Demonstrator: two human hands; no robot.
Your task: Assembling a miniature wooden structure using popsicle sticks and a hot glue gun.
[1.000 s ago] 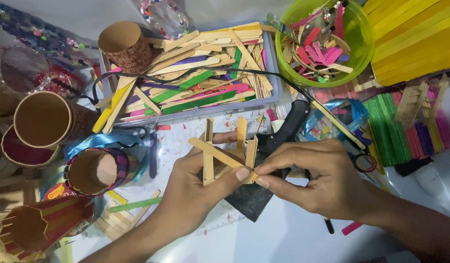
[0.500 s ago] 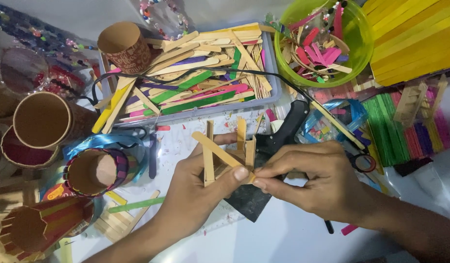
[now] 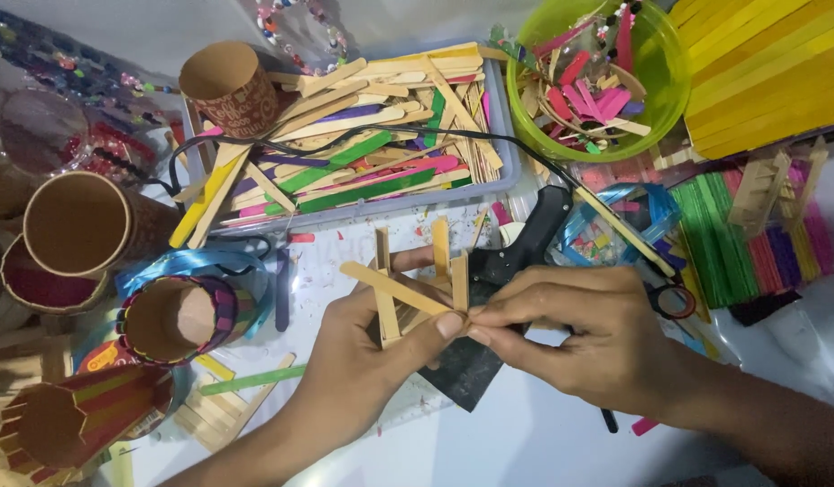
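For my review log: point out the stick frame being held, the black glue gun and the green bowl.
Wooden stick frame (image 3: 415,287), head view, on its diagonal stick.
Black glue gun (image 3: 525,248), head view, on its body.
Green bowl (image 3: 669,86), head view, on its right wall.

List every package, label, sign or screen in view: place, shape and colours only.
Printed paper cup: upper left, at the grey tray's corner; brown cylinder, pale pattern.
Clear plastic packet: right of the black glue gun, above the right hand; blue-tinted, coloured bits inside.
No signs or screens.
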